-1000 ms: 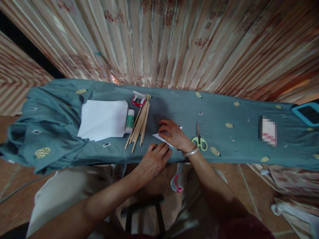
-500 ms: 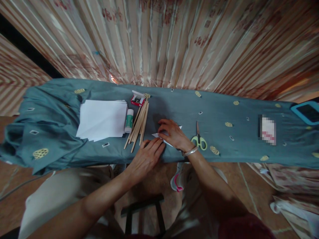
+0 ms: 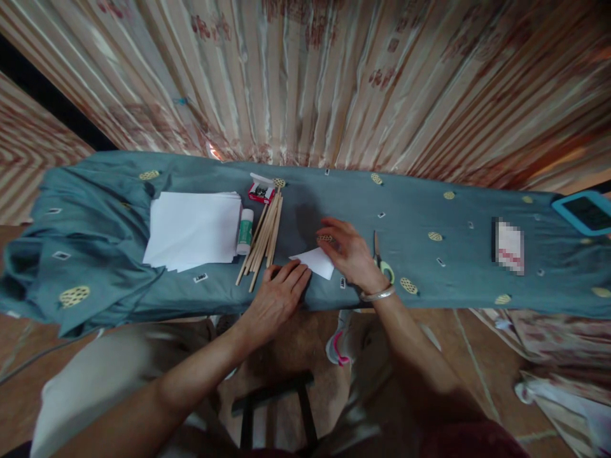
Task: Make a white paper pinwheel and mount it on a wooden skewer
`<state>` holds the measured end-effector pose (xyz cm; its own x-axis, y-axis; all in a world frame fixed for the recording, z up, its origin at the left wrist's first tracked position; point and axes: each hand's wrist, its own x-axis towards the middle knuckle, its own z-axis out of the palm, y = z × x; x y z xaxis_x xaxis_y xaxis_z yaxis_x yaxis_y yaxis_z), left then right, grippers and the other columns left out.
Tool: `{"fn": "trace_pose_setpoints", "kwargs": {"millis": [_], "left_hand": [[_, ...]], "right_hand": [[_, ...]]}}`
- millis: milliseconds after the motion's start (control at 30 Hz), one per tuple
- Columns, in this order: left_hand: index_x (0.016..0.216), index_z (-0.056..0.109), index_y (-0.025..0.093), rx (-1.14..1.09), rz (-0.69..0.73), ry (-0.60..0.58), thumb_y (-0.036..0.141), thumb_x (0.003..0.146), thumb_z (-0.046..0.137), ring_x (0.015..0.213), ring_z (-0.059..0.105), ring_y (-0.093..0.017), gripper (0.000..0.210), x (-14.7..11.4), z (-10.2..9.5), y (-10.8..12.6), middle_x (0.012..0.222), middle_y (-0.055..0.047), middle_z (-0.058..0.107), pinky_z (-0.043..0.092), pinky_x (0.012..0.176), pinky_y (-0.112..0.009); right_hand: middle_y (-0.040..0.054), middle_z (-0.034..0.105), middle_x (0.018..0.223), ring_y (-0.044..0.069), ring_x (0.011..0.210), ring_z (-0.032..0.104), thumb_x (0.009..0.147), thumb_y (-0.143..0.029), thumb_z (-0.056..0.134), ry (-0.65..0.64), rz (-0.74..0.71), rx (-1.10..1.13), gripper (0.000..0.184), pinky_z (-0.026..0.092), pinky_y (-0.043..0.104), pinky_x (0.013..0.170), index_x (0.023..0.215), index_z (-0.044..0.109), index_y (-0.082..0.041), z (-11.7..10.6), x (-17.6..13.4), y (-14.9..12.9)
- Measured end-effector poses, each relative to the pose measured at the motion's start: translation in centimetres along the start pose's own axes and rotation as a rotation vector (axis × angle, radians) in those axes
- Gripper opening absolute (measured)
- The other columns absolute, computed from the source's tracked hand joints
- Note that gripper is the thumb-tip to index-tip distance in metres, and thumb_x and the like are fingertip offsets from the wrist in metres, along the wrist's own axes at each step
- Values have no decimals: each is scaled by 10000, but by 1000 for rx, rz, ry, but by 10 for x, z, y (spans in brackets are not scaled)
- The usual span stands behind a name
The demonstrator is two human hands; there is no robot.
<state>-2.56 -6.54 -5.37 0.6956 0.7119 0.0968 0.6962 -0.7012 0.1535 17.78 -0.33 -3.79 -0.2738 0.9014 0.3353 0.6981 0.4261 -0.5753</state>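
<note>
My left hand (image 3: pixel 279 292) lies on the cloth with its fingers stretched out, the fingertips pressing on the lower left edge of a small piece of folded white paper (image 3: pixel 317 262). The paper lies flat and comes to a point at the left. At the paper's upper right corner is my right hand (image 3: pixel 351 253), its fingers bent and apart; whether a fingertip touches the paper, I cannot tell. Just right of that hand are scissors with green handles (image 3: pixel 390 272), partly hidden by it.
A stack of white paper (image 3: pixel 193 229) lies left, beside a glue stick (image 3: pixel 245 231) and several wooden sticks (image 3: pixel 264 238). Behind them stands an open red-and-white box (image 3: pixel 261 191). A pixelated packet (image 3: pixel 508 246) and a blue-framed device (image 3: pixel 587 213) are at right. A pleated curtain (image 3: pixel 296 83) hangs behind.
My right hand has lifted off the paper and moved right, uncovering more of it and now covering part of the scissors. My left hand stays nearly in place.
</note>
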Motion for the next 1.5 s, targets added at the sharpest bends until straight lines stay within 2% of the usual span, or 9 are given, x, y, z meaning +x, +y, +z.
{"fn": "trace_pose_setpoints", "kwargs": {"millis": [67,133,233,433,667,800,1000,1200,1500], "left_hand": [[1389,452,77,-14,-7,-15,199,914,522,1334,436,-297,495,0,0,0,1411,-159,543,352,1001,-450],[1394,444,83,-28,-16,-37,220,897,562,1336,428,-303,529,1,-1,-1,1418,-160,534,344,1009,-466],[1408,426,98,-43,-29,-51,229,877,593,1331,422,-307,572,3,-1,-1,1415,-159,529,326,1026,-482],[1415,409,112,-63,-54,-63,255,835,650,1309,418,-312,644,7,-4,0,1400,-153,523,311,1031,-480],[1380,451,142,-81,-56,-69,252,813,668,1284,427,-318,618,10,-7,0,1375,-143,531,303,1033,-498],[1371,462,143,-95,-59,-70,249,812,665,1267,440,-320,604,11,-7,0,1363,-142,541,315,1018,-502],[1379,459,125,-84,-48,-80,241,824,649,1287,424,-329,598,10,-8,-1,1466,-144,478,310,1015,-527],[1371,475,128,-77,-46,-59,254,824,652,1284,431,-328,588,9,-7,-2,1461,-149,490,303,1027,-536],[1376,470,148,-67,-35,-57,272,817,672,1271,441,-326,607,9,-5,-4,1450,-142,501,312,1023,-532]], "right_hand": [[99,667,1233,252,1164,597,911,-226,560,78,18,-25,168,451,467,1033,999,701,-203,-12,-9,-1],[95,688,1187,247,1121,615,926,-216,531,82,-5,-45,185,471,462,1012,998,701,-198,-20,-21,-5],[116,680,1206,245,1122,602,949,-196,479,3,-68,-85,236,487,449,998,1044,693,-167,-22,-41,-16],[133,569,1395,292,1353,429,928,-102,410,-193,-186,-272,405,410,526,1086,1297,577,-127,-15,-67,-21],[137,571,1393,274,1360,442,919,-98,413,-223,-172,-331,429,377,523,1123,1318,565,-135,-14,-71,-6],[134,570,1397,263,1357,451,937,-120,411,-222,-152,-319,409,377,514,1125,1312,572,-146,-13,-71,-6],[134,564,1408,259,1373,440,935,-114,412,-243,-156,-331,423,367,514,1133,1331,560,-140,-14,-74,-6],[124,554,1425,232,1390,431,913,-65,387,-271,-153,-331,482,346,510,1155,1363,539,-150,-14,-75,-4],[120,493,1481,233,1426,382,935,-85,378,-269,-161,-343,504,353,526,1154,1423,472,-169,-10,-84,-2]]}}
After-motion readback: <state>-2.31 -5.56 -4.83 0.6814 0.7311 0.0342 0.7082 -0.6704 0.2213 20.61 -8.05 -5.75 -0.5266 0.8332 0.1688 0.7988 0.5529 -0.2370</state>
